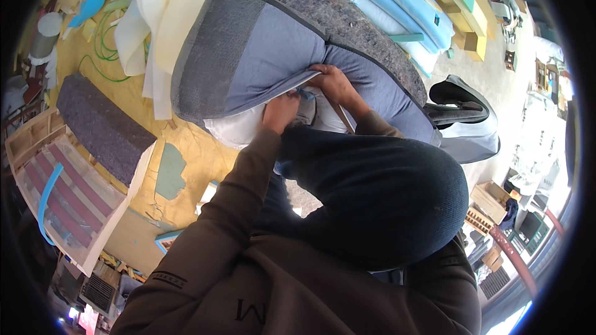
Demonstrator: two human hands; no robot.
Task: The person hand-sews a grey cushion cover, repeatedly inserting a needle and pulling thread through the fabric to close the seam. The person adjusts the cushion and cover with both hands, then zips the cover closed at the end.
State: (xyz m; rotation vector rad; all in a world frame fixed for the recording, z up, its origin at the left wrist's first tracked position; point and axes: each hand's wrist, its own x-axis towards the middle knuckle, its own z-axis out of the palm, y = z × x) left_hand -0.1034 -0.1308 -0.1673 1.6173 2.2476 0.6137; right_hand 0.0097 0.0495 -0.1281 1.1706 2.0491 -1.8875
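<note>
In front of me lies a large upholstered furniture piece (273, 56), covered in smooth blue-grey fabric with a darker textured panel on the left and black piping along the seams. Its near edge is lifted away from the white lining (239, 127) underneath. My right hand (335, 89) is closed on the raised fabric edge, close to a tuck in the cover. Beside it, at the lifted edge, my left hand (280, 111) has its fingers curled over the opening. Something small and bluish shows at those fingertips, too hidden to name. My bent knee is next to the piece.
Mottled grey felt padding (354, 22) backs the piece. A wooden frame (105, 223) with dark red webbing and felt stands at left. White foam sheets (180, 18), blue wrapped rolls (397, 6) and foam offcuts lie beyond. A grey cover with black trim (465, 124) sits at right.
</note>
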